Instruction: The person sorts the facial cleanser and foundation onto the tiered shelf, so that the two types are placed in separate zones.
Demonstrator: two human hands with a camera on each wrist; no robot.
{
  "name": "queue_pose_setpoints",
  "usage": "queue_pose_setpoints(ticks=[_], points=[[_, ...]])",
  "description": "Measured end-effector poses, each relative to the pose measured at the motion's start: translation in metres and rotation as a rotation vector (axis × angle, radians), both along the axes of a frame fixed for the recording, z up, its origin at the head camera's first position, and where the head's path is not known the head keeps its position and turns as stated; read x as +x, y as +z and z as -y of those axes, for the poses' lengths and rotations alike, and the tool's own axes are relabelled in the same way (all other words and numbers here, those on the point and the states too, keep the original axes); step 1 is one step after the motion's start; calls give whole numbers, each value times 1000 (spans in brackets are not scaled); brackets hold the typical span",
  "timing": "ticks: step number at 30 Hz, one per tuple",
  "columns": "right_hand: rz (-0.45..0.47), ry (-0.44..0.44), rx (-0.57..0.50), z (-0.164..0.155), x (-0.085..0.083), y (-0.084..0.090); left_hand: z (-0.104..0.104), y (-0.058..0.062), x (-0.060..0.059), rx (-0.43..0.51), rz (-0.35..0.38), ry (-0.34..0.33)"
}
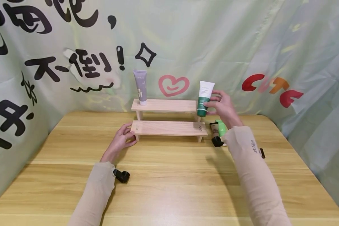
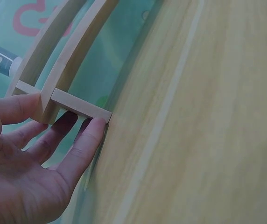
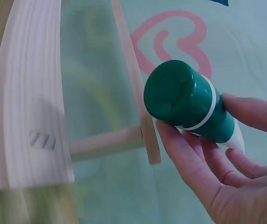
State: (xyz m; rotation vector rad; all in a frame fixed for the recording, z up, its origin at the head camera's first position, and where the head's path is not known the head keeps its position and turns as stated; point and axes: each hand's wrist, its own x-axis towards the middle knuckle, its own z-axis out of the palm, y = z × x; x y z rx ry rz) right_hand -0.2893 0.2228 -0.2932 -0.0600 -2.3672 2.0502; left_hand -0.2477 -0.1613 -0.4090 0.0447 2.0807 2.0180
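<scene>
A two-step wooden stand (image 1: 169,128) stands towards the back of the table. At the left end of its lower step, my left hand (image 1: 122,136) holds the board and leg between thumb and fingers (image 2: 80,154). My right hand (image 1: 224,105) grips a white tube with a green lower part and cap (image 1: 205,94), cap down, by the right end of the upper step. In the right wrist view, the green cap (image 3: 171,91) appears off the step, beside its end. A purple tube (image 1: 141,86) stands upright on the upper step's left end.
Right of the stand, a brown tube with a black cap (image 1: 215,131) lies by a light green item (image 1: 222,128), partly hidden by the right arm. A small black object (image 1: 262,153) shows past the right sleeve. Printed curtain (image 1: 214,37) hangs behind the table.
</scene>
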Motion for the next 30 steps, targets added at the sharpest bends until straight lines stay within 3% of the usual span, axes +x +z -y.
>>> queue_pose_setpoints(ticks=[16, 30], points=[[-124, -35, -44, 45, -12, -3, -1, 0, 1, 3, 3, 2], [-391, -63, -21, 91, -21, -13, -1, -1, 0, 5, 2, 10]])
